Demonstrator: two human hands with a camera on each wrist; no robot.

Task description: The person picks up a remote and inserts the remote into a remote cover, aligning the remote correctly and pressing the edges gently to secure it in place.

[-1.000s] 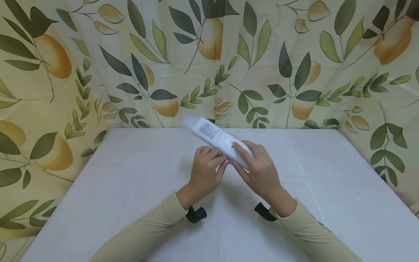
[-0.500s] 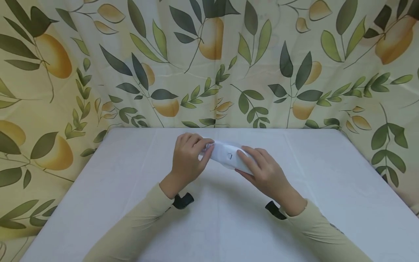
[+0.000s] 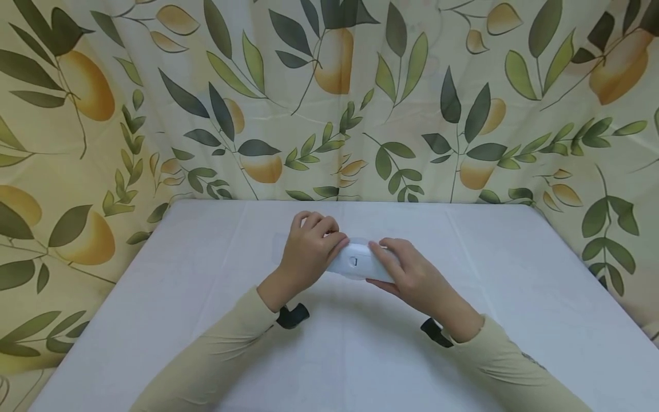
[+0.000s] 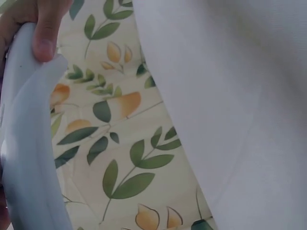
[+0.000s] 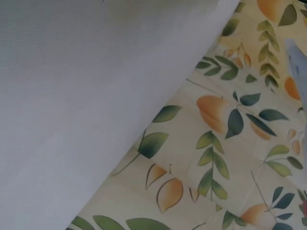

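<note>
A smooth white elongated device (image 3: 360, 266) with a small dark mark on its face is held up over the table between both hands. My left hand (image 3: 306, 254) pinches its left end, thumb on the near side and fingers curled behind. My right hand (image 3: 419, 277) grips the right end, fingers over the top and thumb below. In the left wrist view, a translucent sleeve (image 4: 33, 115) wraps the device, and its loose edge sticks out near the thumb of the right hand (image 4: 45, 40). Only a sliver of the white device (image 5: 298, 72) enters the right wrist view.
A white cloth covers the table (image 3: 340, 355) beneath the hands. Behind and beside it hangs a curtain (image 3: 391, 120) printed with leaves and yellow fruit. Black wrist cameras (image 3: 293, 316) sit at the inner side of both sleeves.
The device has turned from a steep slant to nearly level and come lower. The left hand has shifted to its left end, and the printed label no longer shows. The right hand keeps its grip.
</note>
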